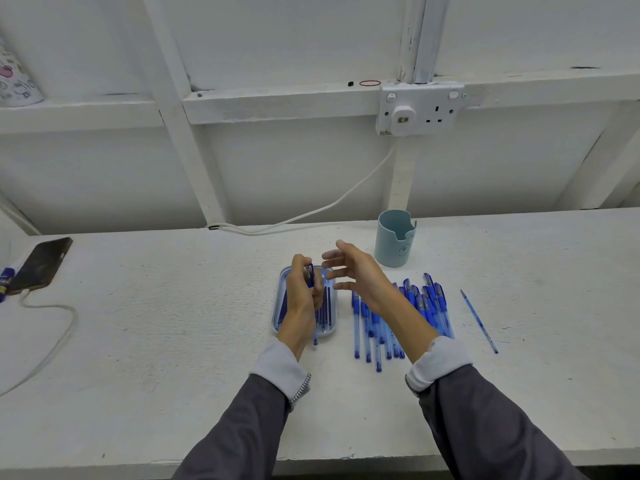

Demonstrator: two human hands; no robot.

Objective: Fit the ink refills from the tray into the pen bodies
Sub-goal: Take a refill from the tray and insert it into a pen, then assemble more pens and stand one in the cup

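A pale blue oval tray (333, 304) holding several blue ink refills (325, 311) lies mid-table. Over it, my left hand (302, 289) grips a blue pen body (310, 276) upright; its lower end (315, 341) pokes out below my wrist. My right hand (356, 273) hovers just right of the tray with fingers spread and empty. Beneath my right forearm lies a heap of blue pens (420, 306). One thin refill (479, 321) lies alone on the table to the right.
A light blue cup (394, 239) stands behind the pens. A black phone (43, 263) with a white cable (52, 344) lies at the far left. A wall socket (420, 109) feeds a white cord along the table's back edge.
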